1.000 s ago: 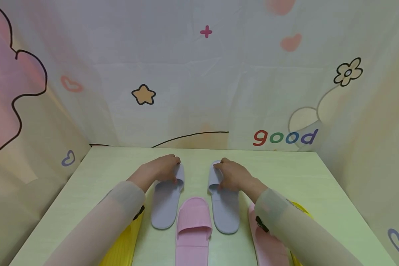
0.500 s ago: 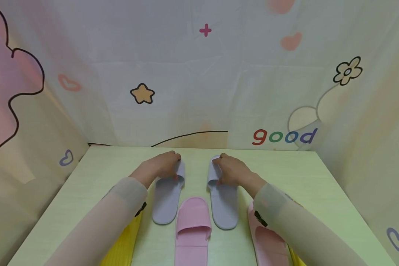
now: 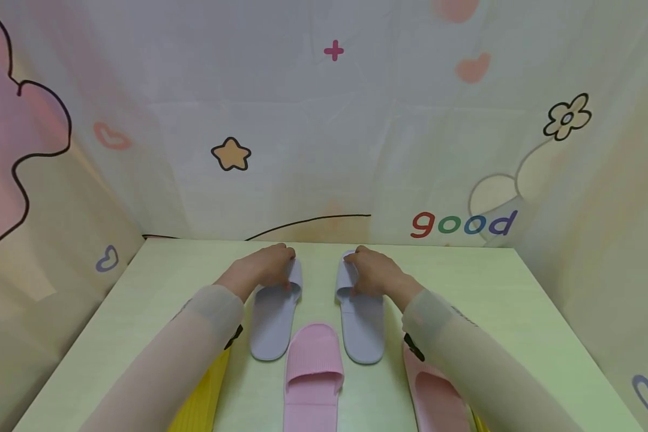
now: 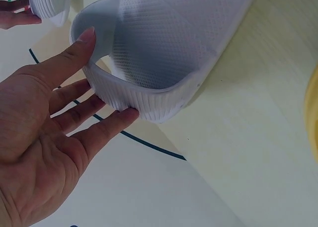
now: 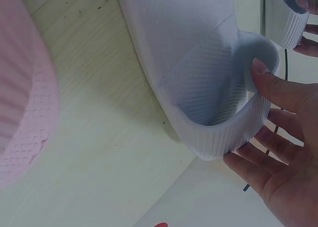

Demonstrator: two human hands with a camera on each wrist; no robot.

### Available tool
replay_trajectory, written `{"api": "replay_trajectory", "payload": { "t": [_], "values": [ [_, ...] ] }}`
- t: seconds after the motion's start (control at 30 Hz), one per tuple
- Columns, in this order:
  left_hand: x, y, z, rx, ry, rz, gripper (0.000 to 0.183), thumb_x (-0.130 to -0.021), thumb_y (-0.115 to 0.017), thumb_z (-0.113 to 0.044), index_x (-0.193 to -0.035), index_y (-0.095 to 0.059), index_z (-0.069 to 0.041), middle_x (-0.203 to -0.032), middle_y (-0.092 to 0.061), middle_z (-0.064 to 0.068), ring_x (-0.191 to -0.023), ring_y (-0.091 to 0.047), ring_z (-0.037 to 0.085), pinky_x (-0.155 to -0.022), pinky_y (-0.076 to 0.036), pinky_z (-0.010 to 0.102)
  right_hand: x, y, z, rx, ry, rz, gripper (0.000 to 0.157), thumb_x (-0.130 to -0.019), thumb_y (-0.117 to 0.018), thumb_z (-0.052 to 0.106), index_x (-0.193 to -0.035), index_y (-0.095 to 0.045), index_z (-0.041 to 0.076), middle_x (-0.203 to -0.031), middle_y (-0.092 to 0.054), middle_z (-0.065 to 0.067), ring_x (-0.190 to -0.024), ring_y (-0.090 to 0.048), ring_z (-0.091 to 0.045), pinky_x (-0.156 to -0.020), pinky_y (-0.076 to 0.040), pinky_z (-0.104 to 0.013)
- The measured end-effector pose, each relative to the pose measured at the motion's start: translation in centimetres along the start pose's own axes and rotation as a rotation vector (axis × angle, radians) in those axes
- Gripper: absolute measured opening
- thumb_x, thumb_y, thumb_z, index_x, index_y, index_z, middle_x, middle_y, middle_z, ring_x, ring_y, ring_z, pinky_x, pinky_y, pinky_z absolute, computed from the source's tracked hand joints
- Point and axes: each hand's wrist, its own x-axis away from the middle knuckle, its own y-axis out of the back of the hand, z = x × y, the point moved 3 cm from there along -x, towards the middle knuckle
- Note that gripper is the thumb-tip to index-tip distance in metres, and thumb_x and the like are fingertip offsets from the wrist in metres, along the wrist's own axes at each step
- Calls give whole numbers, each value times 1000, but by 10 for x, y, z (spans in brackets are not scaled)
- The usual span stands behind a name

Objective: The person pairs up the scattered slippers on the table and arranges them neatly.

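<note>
My left hand (image 3: 261,267) pinches the strap of a pale lavender slipper (image 3: 272,327) at the back of the table. In the left wrist view the thumb lies inside that ribbed strap (image 4: 144,100) and the fingers lie outside it. Opposite, my right hand (image 3: 378,273) holds a matching lavender slipper (image 3: 363,330) in the same way. The right wrist view shows its thumb hooked over the edge of the ribbed strap (image 5: 218,140), fingertips beneath. Both slippers stand toe toward the back wall, a gap between them.
A pink slipper (image 3: 314,372) lies in front, between the lavender ones. Another pink slipper (image 3: 437,396) is partly under the right sleeve. Yellow slippers (image 3: 202,396) show at both sides, mostly covered by the sleeves. A printed curtain (image 3: 302,150) hangs behind the table (image 3: 167,282).
Both hands have slid the lavender slippers a little farther back toward the curtain and slightly closer together. The pink slippers have hardly moved.
</note>
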Motion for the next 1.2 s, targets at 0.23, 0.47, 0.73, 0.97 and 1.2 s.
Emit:
{"api": "replay_trajectory", "payload": {
  "t": [0.23, 0.47, 0.73, 0.97, 1.2],
  "values": [
    [-8, 1, 4, -3, 0, -21, 68, -88, -84, -23, -145, -54, -3, -135, -58, 14, -115, -60, 27, -104, -52, 44, -11, -1, -2, -6, 0, -10, 78, -78, -92, 23, -147, -58, 9, -139, -58, -15, -120, -63, -31, -107, -52, -47],
    [-18, 0, 7, -2, -5, -49, 67, -87, -85, -23, -142, -54, -2, -136, -58, 15, -114, -60, 27, -103, -53, 44, -23, -4, -7, -11, -3, -31, 78, -78, -91, 23, -147, -58, 10, -140, -57, -15, -122, -62, -30, -108, -51, -46],
    [-27, 0, 5, -11, -11, -90, 53, -87, -84, -21, -130, -60, -1, -127, -58, 12, -106, -62, 25, -97, -56, 41, -33, -4, -8, -43, -32, -46, 78, -80, -90, 21, -149, -56, 10, -140, -56, -15, -121, -61, -29, -106, -53, -45],
    [-37, -2, 1, -10, 5, -95, 52, -88, -84, -20, -132, -61, -1, -128, -58, 12, -107, -61, 25, -98, -56, 42, -42, -8, -8, -83, -50, -65, 76, -82, -88, 19, -149, -55, 10, -145, -54, -15, -124, -59, -30, -111, -50, -45],
    [-44, -2, -1, -20, -2, -110, 53, -89, -83, -18, -133, -60, 0, -132, -59, 15, -110, -61, 26, -105, -53, 41, -46, -11, -5, -126, -40, -86, 75, -82, -87, 17, -149, -54, 7, -147, -53, -17, -131, -57, -32, -115, -47, -46]
  ]
}}
